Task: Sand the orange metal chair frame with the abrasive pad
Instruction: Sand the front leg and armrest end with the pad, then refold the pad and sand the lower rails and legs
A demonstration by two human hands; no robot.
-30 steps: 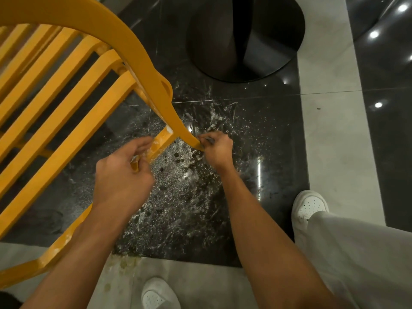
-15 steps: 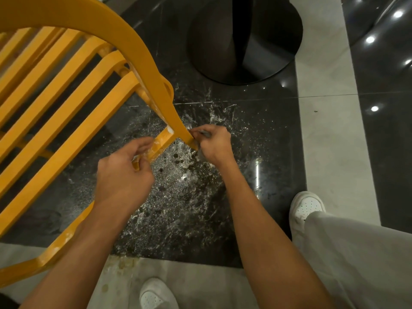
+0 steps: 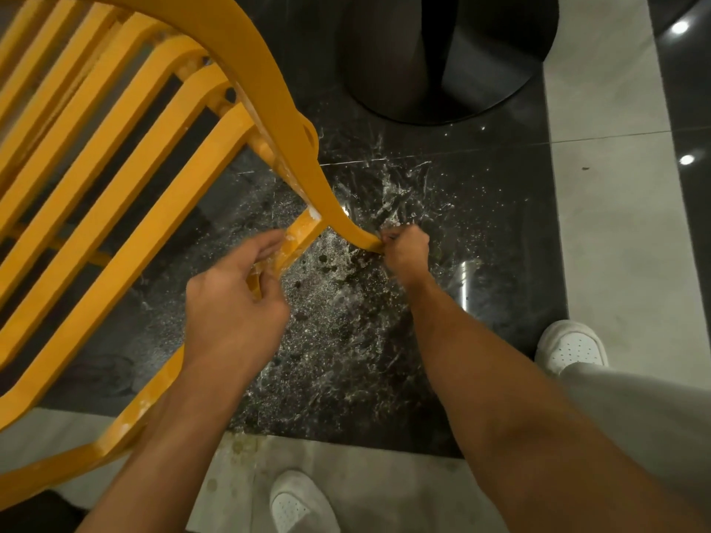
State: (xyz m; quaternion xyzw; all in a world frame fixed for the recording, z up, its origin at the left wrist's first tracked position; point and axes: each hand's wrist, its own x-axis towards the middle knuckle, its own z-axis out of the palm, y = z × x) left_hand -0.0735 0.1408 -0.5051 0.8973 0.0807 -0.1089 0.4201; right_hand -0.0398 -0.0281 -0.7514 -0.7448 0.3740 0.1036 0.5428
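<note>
Nearest the cam: a white shoe (image 3: pixel 300 505) on pale tile, plus a grey trouser leg (image 3: pixel 635 436) at lower R w/ a 2nd white shoe (image 3: pixel 569 346) beyond it. Both bare forearms reached fwd & away from the body, L one from bottom-left, R one from bottom-right, converging toward the chair frame (image 3: pixel 265 75).

L hand (image 3: pixel 231 302): back of hand up, wrist roughly straight, thumb & fingers curled in a pinch on the frame's short straight brace, just below where it meets the curved rail. Gripping the metal.

R hand (image 3: pixel 406 251): further out, knuckles up, fingers tightly curled at the low tip of the curved rail. The abrasive pad (image 3: pixel 386 238) showed only as a dark sliver under the fingertips, pressed against the rail end; the rest was hidden in the fist.

The orange frame lay tilted across the left, slats running diagonally, w/ whitish scuffs on brace & lower bar. Under the hands, black marble floor (image 3: pixel 346 359) speckled w/ white dust. Farther: round black table base (image 3: pixel 442 51), then a pale tile strip (image 3: pixel 608 225) to the R.
</note>
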